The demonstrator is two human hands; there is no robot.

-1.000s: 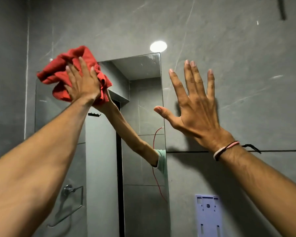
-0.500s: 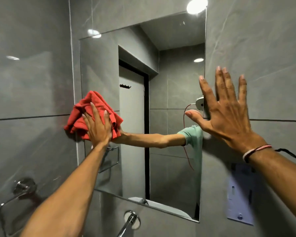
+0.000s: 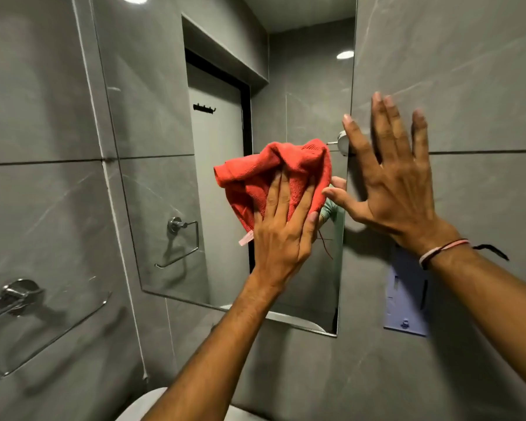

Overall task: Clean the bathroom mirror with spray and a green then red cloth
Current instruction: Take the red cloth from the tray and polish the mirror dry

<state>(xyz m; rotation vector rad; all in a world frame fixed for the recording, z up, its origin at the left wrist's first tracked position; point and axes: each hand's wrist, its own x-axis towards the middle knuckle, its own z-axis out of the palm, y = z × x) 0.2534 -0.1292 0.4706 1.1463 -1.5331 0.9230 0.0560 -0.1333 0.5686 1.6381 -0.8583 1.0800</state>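
Grey-tiled bathroom wall, one mirror: left hand, fingers spread flat, presses one bunched red cloth against the glass near the mirror's right edge; right hand, open and empty, braces on the tile just beside that edge. Step judged: final red-cloth wipe; next calls for sweeping toward the lower corners. No green cloth or spray visible.

Both forearms are bare; the right wrist wears pink-and-white thread bands with a loose black string end
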